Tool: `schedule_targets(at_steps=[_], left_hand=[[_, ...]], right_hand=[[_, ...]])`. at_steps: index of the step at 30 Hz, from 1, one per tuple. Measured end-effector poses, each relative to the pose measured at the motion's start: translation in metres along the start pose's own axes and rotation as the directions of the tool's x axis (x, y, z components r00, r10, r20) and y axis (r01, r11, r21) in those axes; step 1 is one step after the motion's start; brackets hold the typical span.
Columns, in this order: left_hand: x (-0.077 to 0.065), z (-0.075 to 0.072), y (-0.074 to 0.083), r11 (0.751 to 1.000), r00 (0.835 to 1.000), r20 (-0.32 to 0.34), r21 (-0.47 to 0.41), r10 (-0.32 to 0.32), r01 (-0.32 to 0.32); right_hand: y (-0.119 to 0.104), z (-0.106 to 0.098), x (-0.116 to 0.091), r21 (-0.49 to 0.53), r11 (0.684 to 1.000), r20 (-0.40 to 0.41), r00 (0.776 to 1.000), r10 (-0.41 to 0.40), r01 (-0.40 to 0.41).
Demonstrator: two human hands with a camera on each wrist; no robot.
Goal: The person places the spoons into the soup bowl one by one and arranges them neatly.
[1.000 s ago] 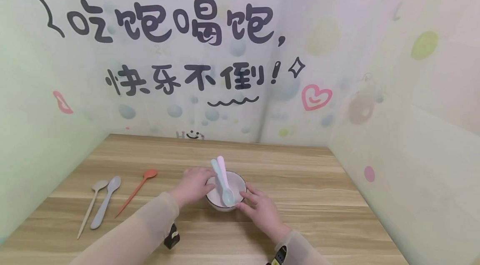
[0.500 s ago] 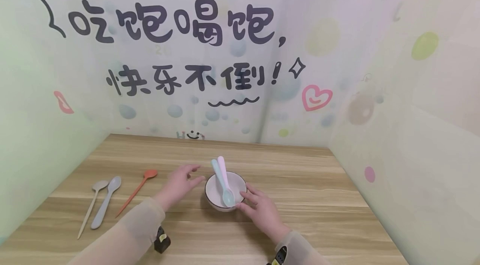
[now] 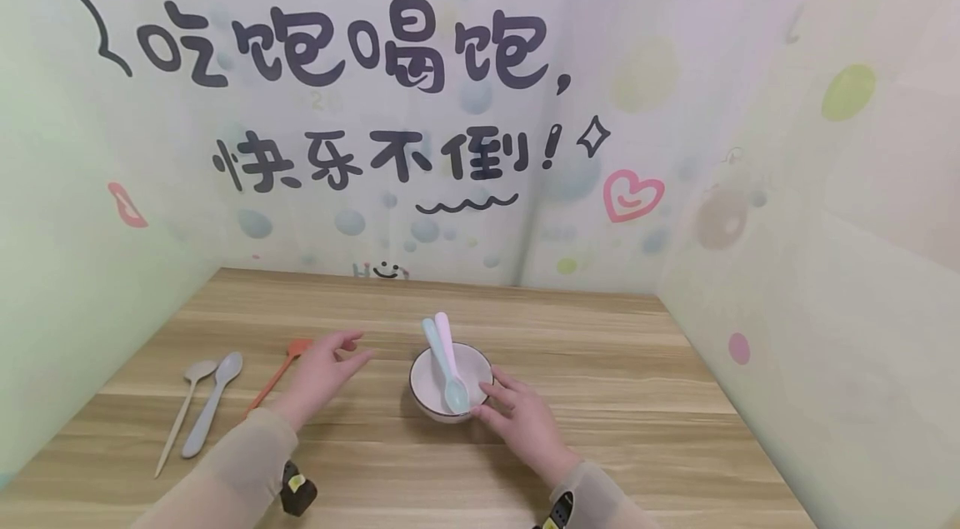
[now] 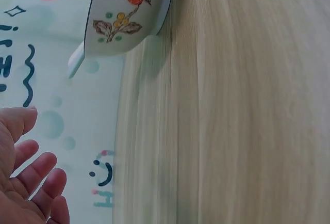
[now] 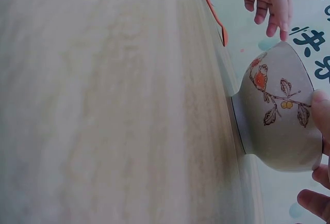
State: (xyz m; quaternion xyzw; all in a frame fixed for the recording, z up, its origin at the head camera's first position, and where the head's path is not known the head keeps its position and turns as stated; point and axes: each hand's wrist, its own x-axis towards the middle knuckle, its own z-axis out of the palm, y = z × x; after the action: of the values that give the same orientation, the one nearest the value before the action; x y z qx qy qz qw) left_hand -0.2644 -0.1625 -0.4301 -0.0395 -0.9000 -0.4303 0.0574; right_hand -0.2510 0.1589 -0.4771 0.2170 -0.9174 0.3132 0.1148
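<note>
A white bowl (image 3: 428, 386) with a dark rim stands on the wooden table, painted leaves and berries on its outside. In it lean a light blue spoon (image 3: 456, 392) and a pink spoon (image 3: 442, 327), handles over the far rim. My right hand (image 3: 528, 429) holds the bowl's right side, thumb and fingers at the rim. To the left, my left hand (image 3: 318, 375) hovers with loosely bent fingers and holds nothing. It partly covers an orange spoon (image 3: 267, 387). In the left wrist view, the left hand (image 4: 31, 182) is apart from the bowl.
A grey-blue spoon (image 3: 206, 421) and a beige spoon (image 3: 178, 422) lie at the table's left. Light printed walls enclose the back and both sides; dark lettering (image 3: 412, 42) covers the back wall (image 3: 337, 112).
My left hand has come away from the bowl's left rim and moved left toward the orange spoon. The bowl, both spoons in it and my right hand have stayed in place.
</note>
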Motion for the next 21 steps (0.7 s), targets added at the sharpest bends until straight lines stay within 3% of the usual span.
schedule_targets(at_steps=[7,21], left_hand=[[-0.009,-0.015,-0.019,0.999,0.999,0.015,0.024,-0.046,0.045],[-0.028,-0.039,-0.053,0.997,0.996,-0.042,0.0,-0.073,0.073]], right_hand=[[0.0,0.0,0.0,0.009,1.0,0.009,1.0,0.008,-0.008],[-0.004,-0.002,-0.001,0.014,0.999,0.021,0.999,0.03,-0.031]])
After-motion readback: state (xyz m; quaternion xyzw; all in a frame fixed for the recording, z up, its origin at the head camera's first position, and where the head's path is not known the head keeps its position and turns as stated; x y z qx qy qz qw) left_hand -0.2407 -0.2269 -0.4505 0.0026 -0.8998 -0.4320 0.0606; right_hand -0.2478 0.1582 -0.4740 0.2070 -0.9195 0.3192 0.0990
